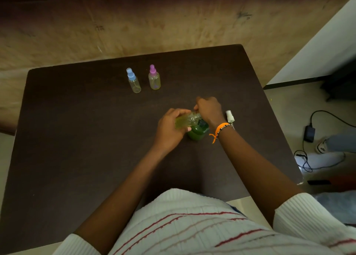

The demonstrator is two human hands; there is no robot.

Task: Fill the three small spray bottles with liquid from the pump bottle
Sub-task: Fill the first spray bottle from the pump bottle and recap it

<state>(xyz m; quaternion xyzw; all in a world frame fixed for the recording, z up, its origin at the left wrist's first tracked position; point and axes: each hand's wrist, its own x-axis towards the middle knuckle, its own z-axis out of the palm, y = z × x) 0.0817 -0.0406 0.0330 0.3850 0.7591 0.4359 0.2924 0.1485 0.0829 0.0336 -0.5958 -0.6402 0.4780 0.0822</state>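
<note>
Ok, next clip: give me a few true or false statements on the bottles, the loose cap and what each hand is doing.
1. The left hand holds a small capless bottle tilted over the green pump bottle. True.
2. The blue-capped bottle lies on its side. False: it stands upright beside the pink-capped bottle.
3. The right hand is at the top of the pump bottle. True.
4. The white spray cap sits on a bottle. False: it lies loose on the table, by the right wrist.
5. Both standing bottles are uncapped. False: both wear caps.
</note>
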